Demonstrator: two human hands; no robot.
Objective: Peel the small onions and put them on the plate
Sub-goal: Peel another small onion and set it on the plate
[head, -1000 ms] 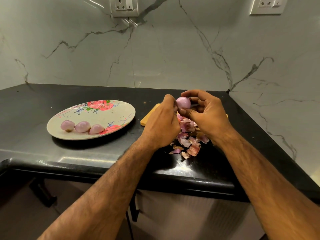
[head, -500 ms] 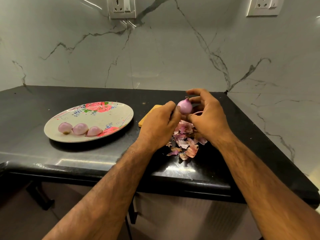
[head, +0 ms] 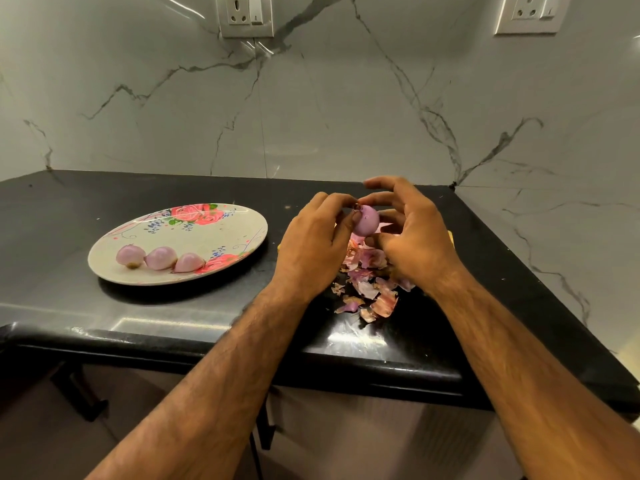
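A small pink onion [head: 366,220] is held between both hands above the black counter. My left hand [head: 313,242] grips it from the left, fingertips pinching at its top end. My right hand [head: 414,237] holds it from the right with thumb and curled fingers, index finger raised. Under the hands lies a heap of pink and brown onion peels [head: 369,284]. To the left stands an oval flowered plate [head: 221,233] with three peeled onions [head: 160,258] in a row near its front rim.
A wooden board edge [head: 449,234] shows past my right hand, mostly hidden. The counter's front edge [head: 207,344] runs below the plate. Marble walls enclose the back and right side, with two wall sockets [head: 246,14] high up.
The hands and onion shifted slightly lower and closer to the peel heap. My left fingertips moved to the onion's top end, and my right index finger lifted off.
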